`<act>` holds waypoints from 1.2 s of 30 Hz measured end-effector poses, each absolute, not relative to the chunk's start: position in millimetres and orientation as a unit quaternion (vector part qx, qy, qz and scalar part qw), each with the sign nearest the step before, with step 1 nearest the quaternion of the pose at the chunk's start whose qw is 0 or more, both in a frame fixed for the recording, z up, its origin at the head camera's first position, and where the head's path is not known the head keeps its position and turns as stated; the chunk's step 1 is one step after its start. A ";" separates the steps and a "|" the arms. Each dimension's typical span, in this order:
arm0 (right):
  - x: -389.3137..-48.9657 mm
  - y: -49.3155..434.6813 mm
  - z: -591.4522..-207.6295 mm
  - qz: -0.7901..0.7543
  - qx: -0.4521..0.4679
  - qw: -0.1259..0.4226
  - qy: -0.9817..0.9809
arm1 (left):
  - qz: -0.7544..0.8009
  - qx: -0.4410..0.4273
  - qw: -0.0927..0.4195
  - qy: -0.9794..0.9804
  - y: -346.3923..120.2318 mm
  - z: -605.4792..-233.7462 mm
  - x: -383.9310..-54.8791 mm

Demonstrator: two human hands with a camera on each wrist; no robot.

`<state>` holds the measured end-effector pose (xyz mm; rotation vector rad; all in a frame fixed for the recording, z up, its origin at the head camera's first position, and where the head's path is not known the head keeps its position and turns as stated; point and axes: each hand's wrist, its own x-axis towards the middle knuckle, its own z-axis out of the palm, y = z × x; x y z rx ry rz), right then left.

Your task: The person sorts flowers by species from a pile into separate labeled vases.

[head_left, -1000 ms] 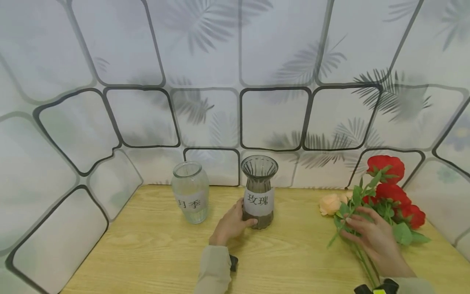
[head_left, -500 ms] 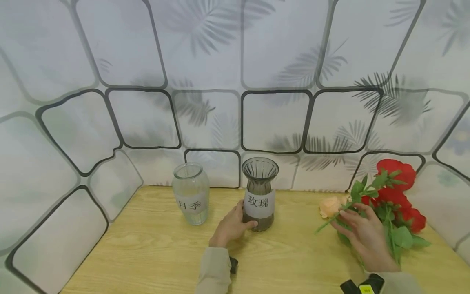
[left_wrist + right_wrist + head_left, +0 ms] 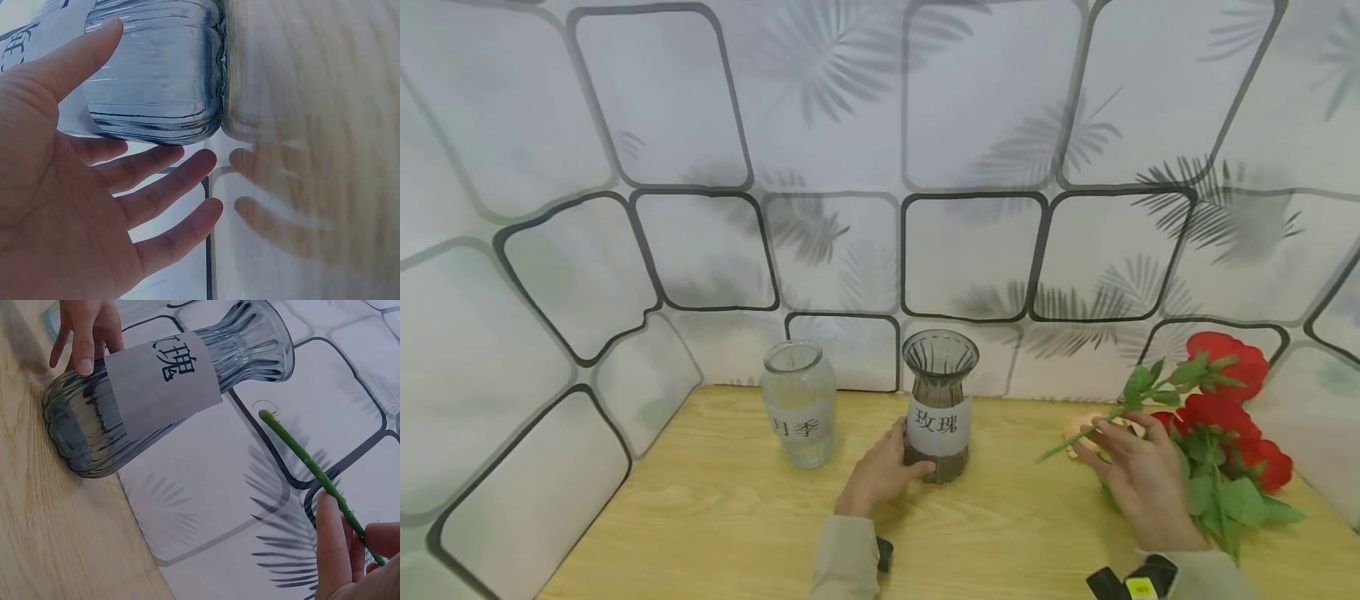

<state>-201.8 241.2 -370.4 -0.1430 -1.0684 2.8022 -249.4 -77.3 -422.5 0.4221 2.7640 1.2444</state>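
A ribbed grey glass vase with a flared mouth and white paper label stands upright on the table. My left hand holds its lower part, thumb across the front and fingertips at its far side; the last two fingers extend free of the glass. To the right, my right hand pinches the green stem of a red rose. That stem's bare end points left toward the vase; the bloom tilts up to the right. Other red roses lie beyond this hand with their leaves.
A clear glass vase, also labelled, stands left of the grey one. A peach flower lies partly hidden behind the held stem. The wooden table meets a patterned wall covering at the back and sides.
My right hand has drawn one red rose away from the others; its stem end has swung left and its bloom right. The left hand stays at the grey vase. The head view has shifted slightly.
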 end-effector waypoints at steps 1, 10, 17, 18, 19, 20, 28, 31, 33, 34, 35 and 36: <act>-202.1 239.5 -370.7 0.933 -0.044 0.072 -0.349 | 0.406 0.136 0.041 0.903 -77.1 -422.8 -248.9; -206.2 223.4 -371.7 0.956 0.031 0.076 -0.282 | 0.399 0.133 0.038 0.906 -77.2 -423.1 -249.1; -207.9 215.0 -364.0 0.962 0.013 0.075 -0.263 | 0.402 0.137 0.036 0.904 -77.1 -423.5 -249.5; -207.9 213.9 -362.8 0.964 0.015 0.071 -0.256 | 0.404 0.138 0.036 0.904 -77.2 -423.7 -249.6; -207.8 212.8 -361.6 0.966 0.019 0.067 -0.248 | 0.405 0.137 0.037 0.903 -77.2 -423.8 -249.6; -207.9 211.5 -360.3 0.967 0.025 0.066 -0.246 | 0.405 0.137 0.038 0.903 -77.3 -424.0 -249.6; -213.1 197.7 -343.3 0.962 0.035 0.089 -0.254 | 0.404 0.134 0.036 0.904 -78.1 -424.4 -249.9; -215.3 190.8 -336.4 0.966 0.027 0.090 -0.241 | 0.404 0.137 0.034 0.904 -78.1 -423.3 -249.3; -216.5 186.0 -333.0 0.967 0.021 0.092 -0.236 | 0.405 0.138 0.033 0.903 -77.9 -422.9 -248.7; -217.0 183.6 -331.4 0.967 0.016 0.095 -0.235 | 0.405 0.139 0.033 0.903 -77.8 -423.0 -248.5; -217.9 181.4 -330.2 0.967 0.012 0.099 -0.236 | 0.404 0.139 0.034 0.903 -77.8 -423.0 -248.4; -218.7 179.0 -328.8 0.965 0.006 0.105 -0.239 | 0.404 0.139 0.034 0.904 -77.7 -423.1 -248.3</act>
